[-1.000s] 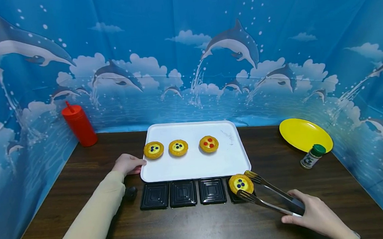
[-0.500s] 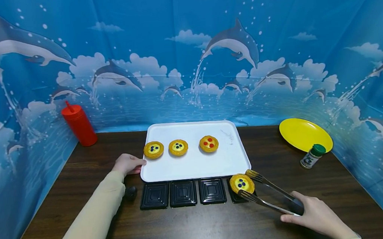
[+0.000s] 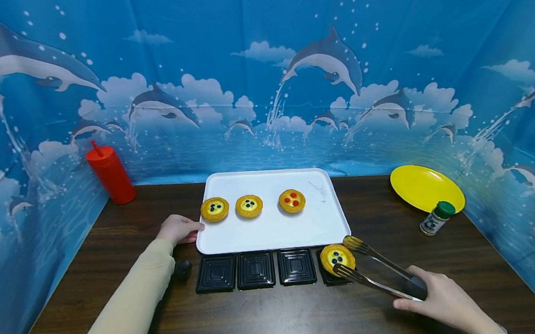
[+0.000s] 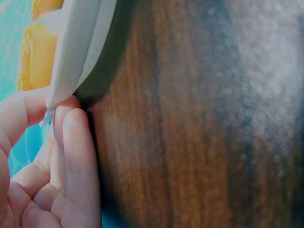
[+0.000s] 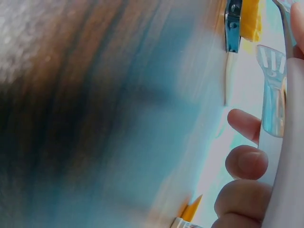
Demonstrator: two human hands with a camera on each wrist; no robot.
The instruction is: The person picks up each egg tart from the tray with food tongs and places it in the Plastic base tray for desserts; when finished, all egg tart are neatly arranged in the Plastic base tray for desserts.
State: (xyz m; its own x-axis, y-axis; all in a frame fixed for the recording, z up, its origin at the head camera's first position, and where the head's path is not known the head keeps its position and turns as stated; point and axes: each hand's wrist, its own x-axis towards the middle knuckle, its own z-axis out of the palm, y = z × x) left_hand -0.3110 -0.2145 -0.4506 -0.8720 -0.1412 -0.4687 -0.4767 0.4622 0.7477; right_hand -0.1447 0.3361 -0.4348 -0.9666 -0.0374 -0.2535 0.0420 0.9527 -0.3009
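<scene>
My left hand (image 3: pixel 179 229) pinches the left edge of a white tray (image 3: pixel 273 234); in the left wrist view the thumb and fingers (image 4: pixel 78 137) hold its rim. Two egg tarts with blue dots (image 3: pixel 215 209) and one egg tart with red dots (image 3: pixel 291 201) lie on the tray. My right hand (image 3: pixel 440 297) holds metal tongs (image 3: pixel 380 286), whose arms are spread. Between their tips another blue-dotted egg tart (image 3: pixel 337 256) sits on the rightmost black square dish (image 3: pixel 328 276). The lower tip overlaps the tart's edge; the upper tip looks slightly apart from it.
Several black square dishes (image 3: pixel 256 270) stand in a row along the tray's front. A red squeeze bottle (image 3: pixel 111 176) is at the back left. On the right are a yellow plate (image 3: pixel 424 186) and a green-capped shaker (image 3: pixel 436 218). A small black object (image 3: pixel 182 269) lies by the left forearm.
The tongs have opened a little around the tart, and the upper tip has moved off it. The tart has settled slightly lower on the black dish. My left hand stays put.
</scene>
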